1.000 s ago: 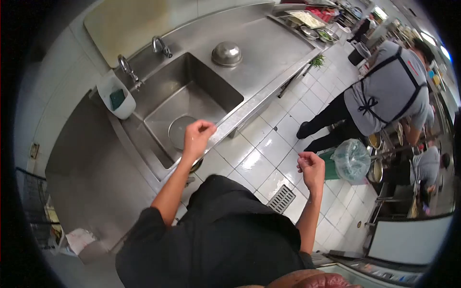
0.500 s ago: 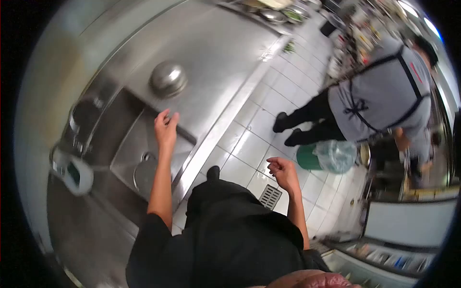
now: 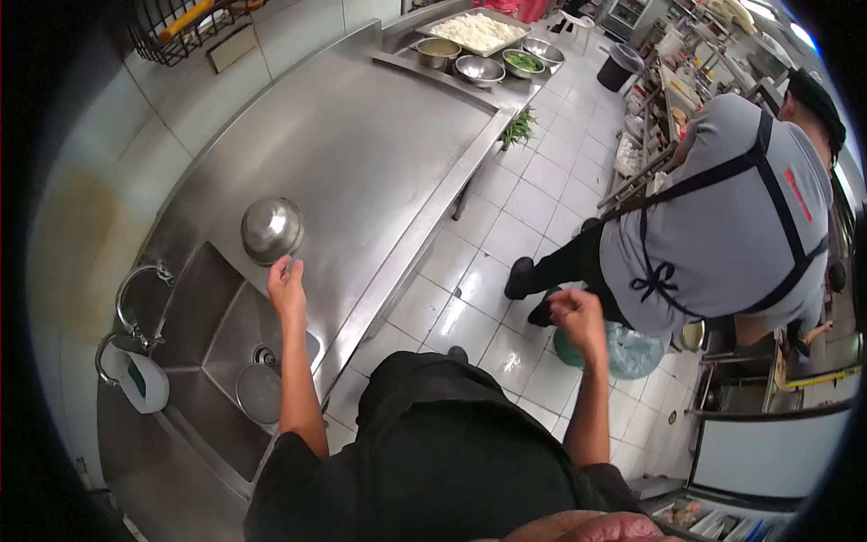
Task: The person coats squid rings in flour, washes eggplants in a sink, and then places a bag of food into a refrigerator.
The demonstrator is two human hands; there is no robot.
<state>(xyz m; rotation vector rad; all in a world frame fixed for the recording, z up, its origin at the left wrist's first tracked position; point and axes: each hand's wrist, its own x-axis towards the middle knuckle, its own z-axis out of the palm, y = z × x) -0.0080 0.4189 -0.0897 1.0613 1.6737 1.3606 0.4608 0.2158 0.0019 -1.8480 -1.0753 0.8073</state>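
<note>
An upside-down metal bowl [image 3: 273, 229] rests on the steel counter beside the sink. My left hand [image 3: 287, 287] reaches to its near rim, thumb and forefinger slightly apart right at the edge. Below that forearm lies the steel sink basin [image 3: 237, 339], where a round mesh strainer [image 3: 259, 393] sits near the drain [image 3: 264, 355]. Away from the counter, my right hand [image 3: 579, 318] hangs over the floor with its fingers curled in and nothing showing in them.
Metal taps [image 3: 140, 339] and a white container [image 3: 144, 387] stand at the sink's wall side. Bowls and a tray of white food [image 3: 479, 34] occupy the counter's far end. A person in a grey shirt [image 3: 695, 217] stands at right by a bagged green bin [image 3: 632, 350].
My view has swung up and shows more of the far counter. My left hand has come to the bowl's rim. The right hand has risen, its fingers curled further in.
</note>
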